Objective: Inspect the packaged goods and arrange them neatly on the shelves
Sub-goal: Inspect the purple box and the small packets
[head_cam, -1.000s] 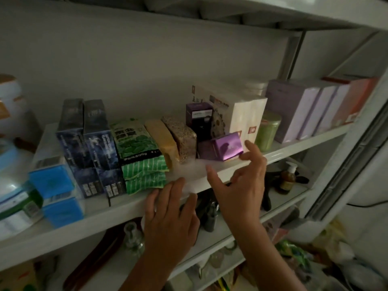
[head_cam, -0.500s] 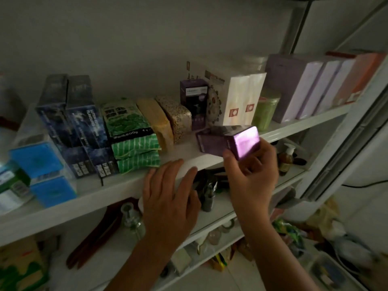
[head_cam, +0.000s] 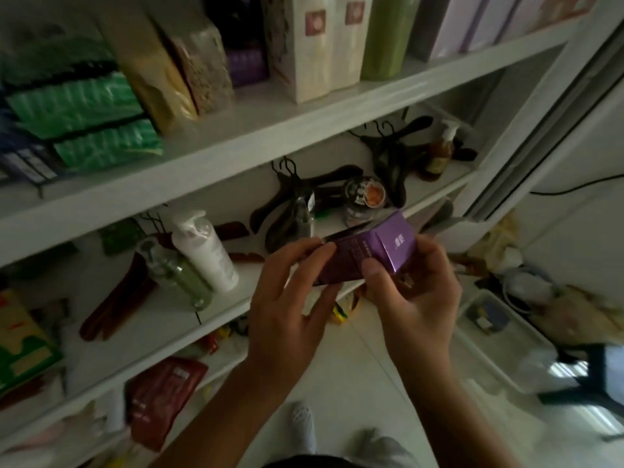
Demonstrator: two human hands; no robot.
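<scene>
Both hands grasp the small glossy purple cardboard box (head_cam: 368, 255); left hand (head_cam: 287, 298) pinches its near-left end, right hand (head_cam: 415, 288) its right end; long axis runs left-right between them.

Forearms were bare down to the lower frame edge. Left hand (head_cam: 287, 298) and right hand (head_cam: 418, 298) were bare too, with a short, plain right thumbnail. Feet wore pale, textured footwear (head_cam: 302, 421), sock or shoe unclear. A dark garment (head_cam: 304, 464) showed at the bottom edge.

Dim shelves (head_cam: 236, 153), brighter floor (head_cam: 371, 383) at right (edges smeared and bowed).
</scene>
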